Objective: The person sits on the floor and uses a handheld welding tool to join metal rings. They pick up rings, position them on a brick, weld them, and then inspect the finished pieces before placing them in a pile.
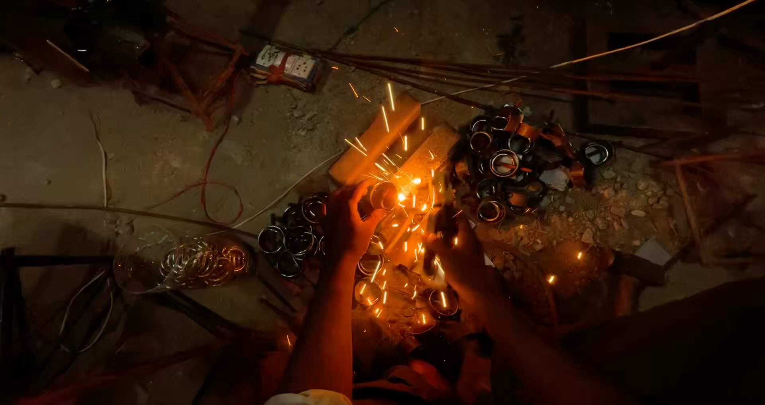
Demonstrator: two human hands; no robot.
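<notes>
Two bare hands work close together over a dim concrete floor (pixel 119 150), lit mostly by a burst of orange sparks (pixel 402 202) between them. The left hand (pixel 347 222) reaches up from the near edge, fingers curled around a small metal ring (pixel 381 195) at the glowing spot, so its grip is closed on that ring. The right hand (pixel 456 249) sits just right of the sparks, fingers bent inward; whatever it holds is lost in glare and shadow, so whether it grips anything cannot be told.

Just beyond the hands, two wooden blocks (pixel 386 138) lie slanted, side by side, with sparks flying over them. Left of the left hand lies a cluster of shiny rings (pixel 291 233), touching one another. Further left, a separate bunch of thin bright hoops (pixel 203 261) rests on the floor. Right and far of the sparks, a heap of short ring pieces (pixel 510 162) is piled loosely. Near the wrists more rings (pixel 442 301) lie scattered and glowing.

At the far side a socket box (pixel 287 68) sits on the floor, with long thin rods (pixel 494 78) running rightward from beside it and a pale cable (pixel 661 34) crossing above.
</notes>
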